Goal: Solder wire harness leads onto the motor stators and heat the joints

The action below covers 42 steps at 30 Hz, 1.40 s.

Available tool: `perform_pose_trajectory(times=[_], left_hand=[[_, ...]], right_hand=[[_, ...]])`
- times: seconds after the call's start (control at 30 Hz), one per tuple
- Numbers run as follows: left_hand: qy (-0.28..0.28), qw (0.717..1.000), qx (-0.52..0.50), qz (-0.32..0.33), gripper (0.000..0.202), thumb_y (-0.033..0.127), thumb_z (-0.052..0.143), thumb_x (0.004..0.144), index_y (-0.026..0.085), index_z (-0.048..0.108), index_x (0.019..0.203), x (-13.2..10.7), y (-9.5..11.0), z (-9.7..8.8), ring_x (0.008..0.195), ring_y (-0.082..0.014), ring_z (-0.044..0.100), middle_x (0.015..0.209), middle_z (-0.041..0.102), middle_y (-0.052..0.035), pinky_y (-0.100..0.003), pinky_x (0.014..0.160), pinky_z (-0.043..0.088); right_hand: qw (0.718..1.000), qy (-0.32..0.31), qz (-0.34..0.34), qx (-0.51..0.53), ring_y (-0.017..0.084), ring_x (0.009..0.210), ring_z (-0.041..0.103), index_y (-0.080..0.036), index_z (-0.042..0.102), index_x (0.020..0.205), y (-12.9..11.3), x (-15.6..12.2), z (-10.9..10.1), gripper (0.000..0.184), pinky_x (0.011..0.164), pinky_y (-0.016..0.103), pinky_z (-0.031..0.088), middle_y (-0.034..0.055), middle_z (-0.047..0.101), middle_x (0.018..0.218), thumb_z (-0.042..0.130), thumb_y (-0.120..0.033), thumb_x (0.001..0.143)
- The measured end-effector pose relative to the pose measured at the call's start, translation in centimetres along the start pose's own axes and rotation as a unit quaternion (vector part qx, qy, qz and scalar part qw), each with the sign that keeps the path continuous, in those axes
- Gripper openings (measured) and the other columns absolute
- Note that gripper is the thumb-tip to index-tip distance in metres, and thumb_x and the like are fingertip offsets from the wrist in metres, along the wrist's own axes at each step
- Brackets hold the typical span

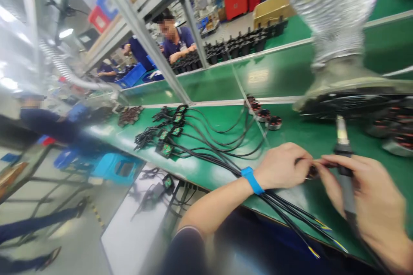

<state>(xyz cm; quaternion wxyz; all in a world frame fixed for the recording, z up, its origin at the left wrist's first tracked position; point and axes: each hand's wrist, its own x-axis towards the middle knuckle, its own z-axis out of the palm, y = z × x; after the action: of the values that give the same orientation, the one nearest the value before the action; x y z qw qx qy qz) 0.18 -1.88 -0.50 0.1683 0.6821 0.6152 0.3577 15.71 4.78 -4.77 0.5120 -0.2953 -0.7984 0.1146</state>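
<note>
My left hand (284, 166), with a blue wristband (252, 179) on the wrist, is closed in a pinch on a small part I cannot make out, just above the green belt (226, 167). My right hand (374, 206) grips a soldering iron (344, 167) whose tip points up and away. The fingertips of both hands meet at the small part. Black cables (290, 212) with coloured ends run under my left wrist toward the bench edge.
Small green circuit boards (167, 137) with black leads lie in a row on the belt to the left. Several round motors (267, 118) sit beyond my hands. A silver fume duct with a hood (338, 51) hangs over the right. Other workers sit at farther benches.
</note>
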Motion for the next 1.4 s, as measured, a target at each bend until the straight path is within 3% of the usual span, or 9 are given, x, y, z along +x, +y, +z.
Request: perform_pose_trajectory(times=[0.07,0.2,0.3,0.43,0.5,0.6,0.77,1.17,1.4], left_hand=[[0.004,1.0,-0.017,-0.017,0.019,0.015,0.053,0.094,0.019,0.064,0.079,-0.1,0.6,-0.2,0.091,-0.0198,0.066,0.089,0.07,-0.0065,-0.031,0.086,0.054],[0.024,0.997,-0.068,-0.032,0.019,0.014,0.054,0.094,0.019,0.064,0.078,0.1,0.6,-0.3,0.084,-0.0181,0.062,0.082,0.065,-0.004,-0.031,0.081,0.05],[0.024,0.995,-0.098,-0.018,0.017,0.014,0.056,0.092,0.018,0.063,0.077,0.5,0.0,-0.2,0.085,-0.0166,0.06,0.087,0.062,-0.0043,-0.029,0.078,0.049],[-0.002,0.994,-0.106,-0.024,0.016,0.015,0.058,0.092,0.017,0.064,0.077,0.8,0.1,-0.5,0.084,-0.015,0.06,0.089,0.062,-0.0041,-0.027,0.078,0.049],[-0.013,0.994,-0.102,-0.032,0.017,0.016,0.058,0.092,0.017,0.065,0.077,0.9,0.3,-0.7,0.083,-0.0147,0.06,0.088,0.063,-0.0042,-0.027,0.077,0.049],[-0.02,0.993,-0.108,-0.049,0.017,0.017,0.058,0.092,0.017,0.066,0.077,0.9,0.5,-0.9,0.083,-0.0152,0.061,0.089,0.065,-0.0049,-0.027,0.075,0.05],[-0.016,0.99,-0.126,-0.058,0.021,0.02,0.056,0.093,0.017,0.064,0.074,0.5,0.7,-0.8,0.09,-0.0172,0.065,0.095,0.068,-0.0069,-0.028,0.077,0.051],[0.004,0.989,-0.125,-0.075,0.023,0.02,0.057,0.092,0.017,0.062,0.07,0.4,0.8,-0.6,0.087,-0.0158,0.063,0.094,0.067,-0.0069,-0.026,0.075,0.05],[0.001,0.987,-0.138,-0.081,0.023,0.019,0.057,0.092,0.016,0.063,0.07,0.4,0.9,-0.6,0.088,-0.0161,0.064,0.095,0.067,-0.0075,-0.026,0.075,0.051]], right_hand=[[0.999,0.006,-0.041,0.022,0.022,0.08,0.071,-0.033,0.068,0.107,-1.2,0.2,-0.6,0.018,0.07,0.036,0.057,0.0089,0.07,0.088,0.07,-0.038,0.09],[0.997,0.04,0.022,0.064,0.02,0.085,0.07,-0.026,0.065,0.117,-2.0,0.3,-1.0,0.023,0.077,0.038,0.06,0.0071,0.069,0.098,0.062,-0.021,0.095],[0.988,0.071,0.085,0.107,0.017,0.078,0.072,-0.025,0.064,0.123,-1.6,-0.3,-1.5,0.027,0.077,0.035,0.061,0.0043,0.072,0.095,0.059,-0.02,0.097],[0.95,0.121,0.2,0.206,0.012,0.051,0.066,-0.021,0.066,0.112,-1.6,-1.2,-2.3,0.018,0.051,0.025,0.056,-0.0016,0.069,0.07,0.057,-0.029,0.099],[0.933,0.148,0.219,0.246,0.011,0.04,0.059,-0.019,0.066,0.101,-1.8,-1.3,-2.5,0.019,0.039,0.022,0.048,-0.0038,0.064,0.058,0.054,-0.034,0.1],[0.925,0.171,0.221,0.257,0.01,0.033,0.053,-0.019,0.064,0.091,-2.0,-1.1,-2.7,0.024,0.033,0.021,0.042,-0.0049,0.059,0.05,0.054,-0.039,0.099],[0.927,0.144,0.227,0.26,0.011,0.032,0.052,-0.02,0.064,0.09,-2.1,-1.0,-2.8,0.025,0.032,0.022,0.04,-0.0049,0.059,0.048,0.054,-0.041,0.099],[0.939,0.1,0.215,0.248,0.011,0.033,0.052,-0.02,0.066,0.087,-2.2,-1.1,-2.8,0.024,0.034,0.023,0.041,-0.005,0.058,0.047,0.054,-0.038,0.099],[0.941,0.107,0.212,0.241,0.011,0.034,0.052,-0.02,0.067,0.087,-2.3,-1.1,-2.8,0.024,0.037,0.023,0.042,-0.005,0.057,0.047,0.054,-0.035,0.099]])
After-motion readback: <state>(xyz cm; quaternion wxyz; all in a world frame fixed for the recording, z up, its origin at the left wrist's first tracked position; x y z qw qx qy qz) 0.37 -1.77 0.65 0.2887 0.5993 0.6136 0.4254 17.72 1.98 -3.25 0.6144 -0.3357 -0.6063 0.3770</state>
